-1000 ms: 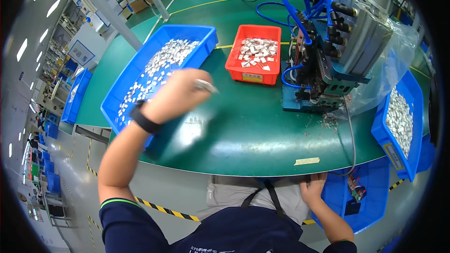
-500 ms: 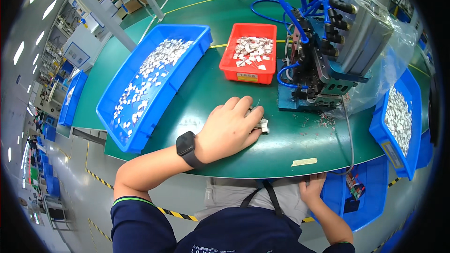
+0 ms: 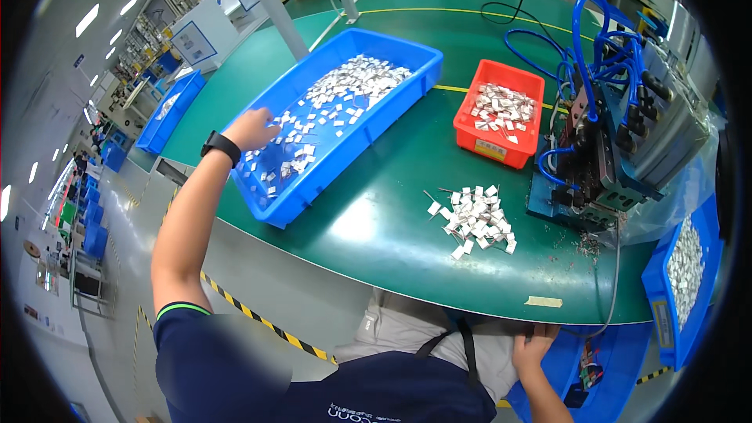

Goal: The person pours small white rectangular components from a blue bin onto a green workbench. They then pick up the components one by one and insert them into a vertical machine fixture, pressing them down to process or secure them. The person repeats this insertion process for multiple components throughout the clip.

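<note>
My left hand, with a black watch on its wrist, reaches over the near left side of a long blue tray. Its fingers bend down toward small white pieces with thin leads scattered in the tray. The fingertips are hidden, so whether they hold a piece does not show. A loose pile of the same white pieces lies on the green table. Low by my lap, my right hand rests at the table's front edge, its fingertips partly hidden under the edge.
A red bin of white pieces stands beyond the pile. To its right is a machine with blue air hoses. Another blue tray of white pieces sits far right. A grey cable hangs over the front edge near a tape strip.
My left hand has left the white pieces on the table and moved left over the blue tray, uncovering the pile. My right hand stays by the table edge. The view has shifted left.
</note>
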The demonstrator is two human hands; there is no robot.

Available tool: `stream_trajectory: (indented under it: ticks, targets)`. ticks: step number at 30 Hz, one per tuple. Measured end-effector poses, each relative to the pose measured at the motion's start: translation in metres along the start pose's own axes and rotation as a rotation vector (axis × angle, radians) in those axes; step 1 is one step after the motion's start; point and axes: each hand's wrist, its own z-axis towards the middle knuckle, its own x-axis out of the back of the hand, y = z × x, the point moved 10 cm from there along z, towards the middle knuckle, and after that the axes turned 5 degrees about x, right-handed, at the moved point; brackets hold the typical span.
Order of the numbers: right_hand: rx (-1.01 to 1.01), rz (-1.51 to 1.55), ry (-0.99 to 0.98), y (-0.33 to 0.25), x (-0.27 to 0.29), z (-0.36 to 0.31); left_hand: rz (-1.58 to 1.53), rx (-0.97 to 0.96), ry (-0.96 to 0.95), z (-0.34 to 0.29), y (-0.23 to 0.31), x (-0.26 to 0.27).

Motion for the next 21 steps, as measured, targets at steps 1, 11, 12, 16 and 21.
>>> stream_trajectory:
  ticks: [1, 11, 12, 16, 21]
  targets:
    - [0.002, 0.008, -0.008, -0.001, -0.003, 0.001, 0.022, 0.103, -0.061, 0.010, -0.028, -0.016]
    - [-0.012, -0.013, -0.024, -0.004, -0.001, 0.003, -0.146, 0.262, -0.212, 0.027, -0.011, -0.047]
    - [-0.015, -0.018, -0.025, -0.004, -0.001, 0.003, -0.154, 0.175, -0.313, 0.017, 0.010, -0.048]
    - [-0.053, 0.011, -0.066, -0.003, 0.001, 0.000, -0.220, -0.016, -0.666, -0.031, 0.064, -0.040]
    - [-0.012, 0.027, -0.037, -0.006, 0.001, 0.005, 0.069, -0.018, -0.159, 0.016, 0.024, -0.021]
